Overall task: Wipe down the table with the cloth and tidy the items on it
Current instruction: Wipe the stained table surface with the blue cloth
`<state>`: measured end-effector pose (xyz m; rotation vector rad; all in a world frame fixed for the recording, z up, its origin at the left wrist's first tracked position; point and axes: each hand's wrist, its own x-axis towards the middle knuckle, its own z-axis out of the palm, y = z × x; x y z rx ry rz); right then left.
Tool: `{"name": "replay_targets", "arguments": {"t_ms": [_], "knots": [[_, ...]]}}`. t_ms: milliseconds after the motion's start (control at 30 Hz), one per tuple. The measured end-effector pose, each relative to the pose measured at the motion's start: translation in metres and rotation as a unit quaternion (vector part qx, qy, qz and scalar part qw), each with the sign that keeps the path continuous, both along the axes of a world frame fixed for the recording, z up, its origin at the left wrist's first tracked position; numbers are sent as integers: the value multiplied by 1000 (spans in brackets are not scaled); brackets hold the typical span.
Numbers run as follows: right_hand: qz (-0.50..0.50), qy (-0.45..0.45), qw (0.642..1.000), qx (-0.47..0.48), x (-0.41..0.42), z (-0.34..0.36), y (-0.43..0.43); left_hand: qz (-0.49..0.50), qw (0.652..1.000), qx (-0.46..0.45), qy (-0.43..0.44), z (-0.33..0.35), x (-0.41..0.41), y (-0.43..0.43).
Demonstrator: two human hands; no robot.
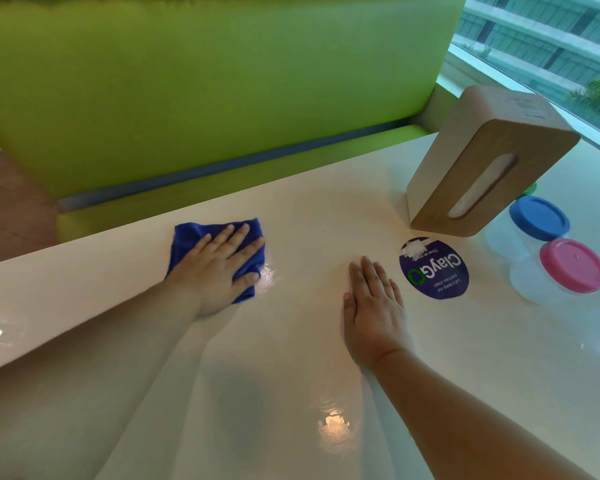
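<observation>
Blue cloth (pixel 219 251) under flat left hand (pixel 219 275), right hand (pixel 373 306) flat on table (pixel 291 358) beside it

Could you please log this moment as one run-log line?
step=wipe; left hand presses blue fabric cloth on glossy white table; right hand flat on table

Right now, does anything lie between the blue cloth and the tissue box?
Only the right hand, flat on the table right of the blue cloth, slightly nearer than the straight line to the tissue box. The left hand presses the cloth.
</observation>
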<state>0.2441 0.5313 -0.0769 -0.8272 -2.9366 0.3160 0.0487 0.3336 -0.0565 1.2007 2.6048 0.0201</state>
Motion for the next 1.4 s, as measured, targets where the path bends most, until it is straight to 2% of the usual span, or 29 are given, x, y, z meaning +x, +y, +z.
{"name": "replay_targets", "arguments": {"t_ms": [100, 167, 300, 367, 467, 533, 600, 700, 767, 800, 900, 1000, 1100, 1133, 1200, 1300, 1400], "knots": [[-3, 1, 1000, -3, 0, 1, 0, 111, 994, -14, 13, -3, -7, 9], [-1, -6, 1000, -1, 1, 2, -1, 131, 991, -11, 20, -3, 9, 23], [-3, -13, 1000, -3, 1, 5, -1, 6, 1000, 13, 18, -4, 35, 21], [-2, -10, 1000, -4, 1, 6, -2, -3, 999, 27, 22, -3, 24, 11], [1, -12, 1000, -3, 1, 5, -2, 121, 992, 11, 17, -5, 6, 14], [1, -10, 1000, -5, 1, 6, -1, 165, 986, 1, 11, -2, 11, 31], [2, -13, 1000, -8, 2, 7, -1, 127, 992, 9, 8, -1, 36, 48], [2, -17, 1000, -17, 2, 11, -2, -10, 999, 32, 13, -1, 68, 54], [4, -16, 1000, -21, 2, 10, -1, -69, 997, 36, 18, -2, 60, 47], [3, -12, 1000, -19, 2, 9, -1, -67, 997, 36, 26, -3, 47, 41], [3, -2, 1000, -9, 3, 6, -3, 79, 995, 38, 45, -9, -5, 15], [5, -6, 1000, -9, 2, 5, -3, 231, 972, 17, 50, -11, -42, -14], [1, 4, 1000, -16, 1, 7, -4, 315, 949, -9, 20, -8, -51, 3], [2, 3, 1000, -17, 1, 7, -5, 313, 950, -10, 19, -6, -47, 19], [2, 9, 1000, -22, 1, 9, -6, 246, 969, 2, 33, -4, -27, 57], [5, 3, 999, -35, 2, 13, -4, 69, 996, 36, 37, -4, 17, 102], [6, 2, 999, -43, 2, 19, -4, -80, 996, 33, 26, -5, 20, 114]]}}
